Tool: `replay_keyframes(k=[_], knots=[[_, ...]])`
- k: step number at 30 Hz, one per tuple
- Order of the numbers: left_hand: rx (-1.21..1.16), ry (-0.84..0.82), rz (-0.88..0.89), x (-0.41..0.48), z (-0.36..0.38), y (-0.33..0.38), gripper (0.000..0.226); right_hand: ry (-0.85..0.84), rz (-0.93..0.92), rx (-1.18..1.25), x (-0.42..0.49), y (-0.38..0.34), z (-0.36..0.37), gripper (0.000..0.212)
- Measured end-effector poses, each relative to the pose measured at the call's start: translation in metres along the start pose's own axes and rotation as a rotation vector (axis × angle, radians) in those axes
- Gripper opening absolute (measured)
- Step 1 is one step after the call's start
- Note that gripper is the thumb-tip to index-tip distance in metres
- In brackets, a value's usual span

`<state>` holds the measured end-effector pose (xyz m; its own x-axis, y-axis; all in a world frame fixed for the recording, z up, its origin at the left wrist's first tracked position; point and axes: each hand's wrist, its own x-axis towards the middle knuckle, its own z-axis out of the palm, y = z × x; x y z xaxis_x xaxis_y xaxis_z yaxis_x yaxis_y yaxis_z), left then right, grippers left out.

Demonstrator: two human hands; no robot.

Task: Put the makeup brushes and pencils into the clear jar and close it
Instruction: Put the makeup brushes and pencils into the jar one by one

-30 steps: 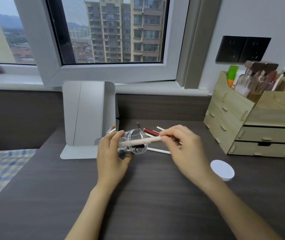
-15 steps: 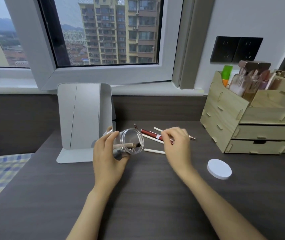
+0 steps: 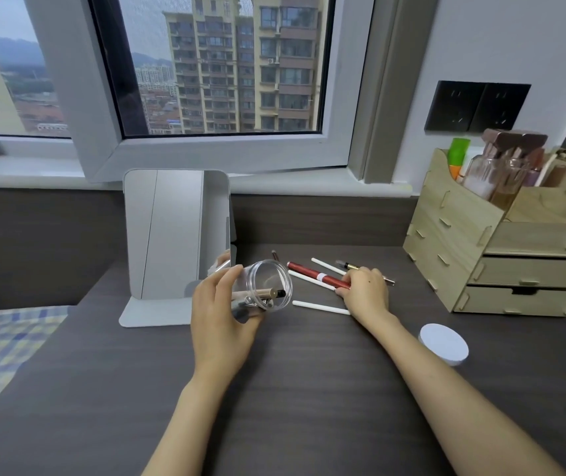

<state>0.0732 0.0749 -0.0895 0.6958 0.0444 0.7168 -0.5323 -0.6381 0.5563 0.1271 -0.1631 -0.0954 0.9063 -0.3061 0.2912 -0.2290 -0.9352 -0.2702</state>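
Your left hand [image 3: 219, 317] wraps around the clear jar [image 3: 264, 286], tipped on its side above the tabletop [image 3: 309, 389] with its mouth facing right; a tan pencil [image 3: 264, 293] and a brush lie inside. Your right hand [image 3: 365, 293] curls its fingers onto the red pencil [image 3: 312, 274] near the back edge, among white sticks [image 3: 319, 307]. The white lid [image 3: 443, 343] rests near the right edge.

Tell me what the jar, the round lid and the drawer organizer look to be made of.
Jar: clear plastic or glass, glossy; the pencils inside show through its wall, and the look leaves open which.
Lid: probably white plastic, matte, no glare.
Drawer organizer: pale wood or plywood, unfinished look, with visible grain and slotted tab joints.
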Motion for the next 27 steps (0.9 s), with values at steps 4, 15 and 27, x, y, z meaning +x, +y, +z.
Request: replay_keyframes(k=[4, 15, 27], knots=[[0.002, -0.002, -0.002, 0.0, 0.002, -0.001, 0.075, 0.119, 0.05, 0.378, -0.001, 0.004, -0.004, 0.019], [0.005, 0.019, 0.008, -0.002, 0.005, -0.001, 0.074, 0.463, -0.14, 1.163, -0.091, -0.002, -0.104, 0.022], [-0.007, -0.063, 0.14, -0.007, 0.005, 0.008, 0.079, 0.399, -0.489, 0.645, -0.091, -0.053, -0.061, 0.018]])
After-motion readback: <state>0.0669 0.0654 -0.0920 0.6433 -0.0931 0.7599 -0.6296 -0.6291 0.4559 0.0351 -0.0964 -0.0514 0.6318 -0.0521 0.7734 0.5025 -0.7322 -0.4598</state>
